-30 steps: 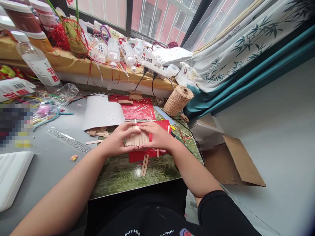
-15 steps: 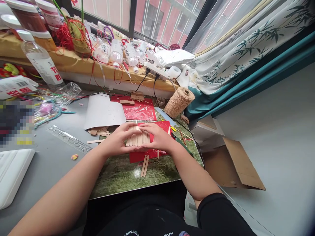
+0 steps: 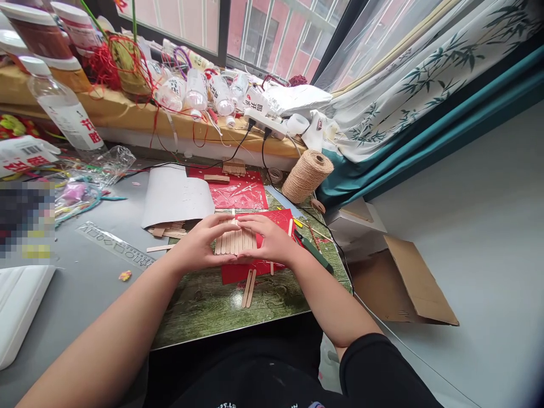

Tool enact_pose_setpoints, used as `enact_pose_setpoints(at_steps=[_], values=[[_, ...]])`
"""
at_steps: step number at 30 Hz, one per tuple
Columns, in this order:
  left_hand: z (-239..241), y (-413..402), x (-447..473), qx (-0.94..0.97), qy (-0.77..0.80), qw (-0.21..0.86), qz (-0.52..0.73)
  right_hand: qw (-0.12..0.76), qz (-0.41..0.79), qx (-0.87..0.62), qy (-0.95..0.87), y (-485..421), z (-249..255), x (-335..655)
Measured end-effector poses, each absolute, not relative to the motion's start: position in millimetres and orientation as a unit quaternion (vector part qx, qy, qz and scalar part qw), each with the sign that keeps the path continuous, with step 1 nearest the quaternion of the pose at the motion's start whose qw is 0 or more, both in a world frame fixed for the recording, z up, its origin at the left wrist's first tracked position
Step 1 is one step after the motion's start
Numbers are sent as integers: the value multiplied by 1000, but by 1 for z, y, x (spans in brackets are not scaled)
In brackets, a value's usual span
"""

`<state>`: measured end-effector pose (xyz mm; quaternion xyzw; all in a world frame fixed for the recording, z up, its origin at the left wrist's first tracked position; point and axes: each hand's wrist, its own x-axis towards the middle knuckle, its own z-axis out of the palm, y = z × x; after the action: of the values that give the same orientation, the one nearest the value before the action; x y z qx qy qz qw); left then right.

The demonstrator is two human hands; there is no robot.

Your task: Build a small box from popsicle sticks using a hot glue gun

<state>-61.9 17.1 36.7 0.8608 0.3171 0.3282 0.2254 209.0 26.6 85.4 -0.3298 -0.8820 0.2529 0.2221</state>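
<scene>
Where the two hands meet: left hand and right hand curve round the row of sticks, fingers bent and partly open, thumbs along its near edge, gripping from both sides; whether it's lifted, I can't tell.
Row of sticks: steadying or squaring it looks like the step in hand; the next move seems to call for even pressure, so nothing skews.
Red sheet: beneath the row, corner poking out nearside.
Loose sticks: a pair, nearside of the row, on green tabletop.
White paper: left of and beyond the row.
Twine spool: beyond the row, rightward, tilted.
Ledge: farther behind the row, bottles crowding it.
Window: farthest behind the row.
</scene>
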Motion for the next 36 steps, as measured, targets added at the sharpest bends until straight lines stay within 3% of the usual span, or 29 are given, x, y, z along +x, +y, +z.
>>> enact_pose_setpoints(at_steps=[9,15,19,27,36], values=[[35,19,-62,867,309,209,330,232,276,-340,-868,25,83,212],[32,19,-65,870,324,201,312,348,243,-419,-803,4,79,240],[35,18,-65,870,330,210,301,401,144,-543,-724,-22,66,284],[35,18,-64,870,334,210,297,219,75,-664,-711,-61,27,359],[38,17,-62,871,339,217,282,219,109,-676,-696,-58,20,366]])
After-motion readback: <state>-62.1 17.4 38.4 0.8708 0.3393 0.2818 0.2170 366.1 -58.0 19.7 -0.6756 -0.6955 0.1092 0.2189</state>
